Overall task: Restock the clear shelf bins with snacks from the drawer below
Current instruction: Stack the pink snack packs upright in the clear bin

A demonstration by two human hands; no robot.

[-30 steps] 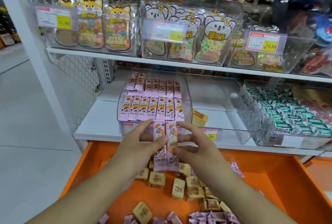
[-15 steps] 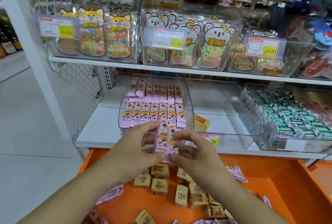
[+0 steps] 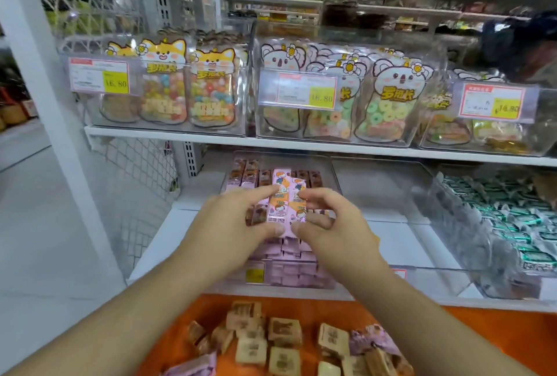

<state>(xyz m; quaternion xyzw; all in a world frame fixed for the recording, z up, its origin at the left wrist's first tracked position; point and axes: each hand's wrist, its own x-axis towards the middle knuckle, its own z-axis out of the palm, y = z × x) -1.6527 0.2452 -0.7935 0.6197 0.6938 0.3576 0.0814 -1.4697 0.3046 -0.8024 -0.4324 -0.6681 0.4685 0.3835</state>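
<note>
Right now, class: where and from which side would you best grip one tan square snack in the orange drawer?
Probably from above, pinching two opposite side edges of a tan square snack: it lies flat and face-up in the orange drawer, with neighbours crowding its sides.

Two pink snack packets (image 3: 286, 204) are standing side by side between the hands, over the clear bin (image 3: 334, 183) of matching packets; the orange drawer (image 3: 497, 333) is lying open beneath the forearms.
</note>
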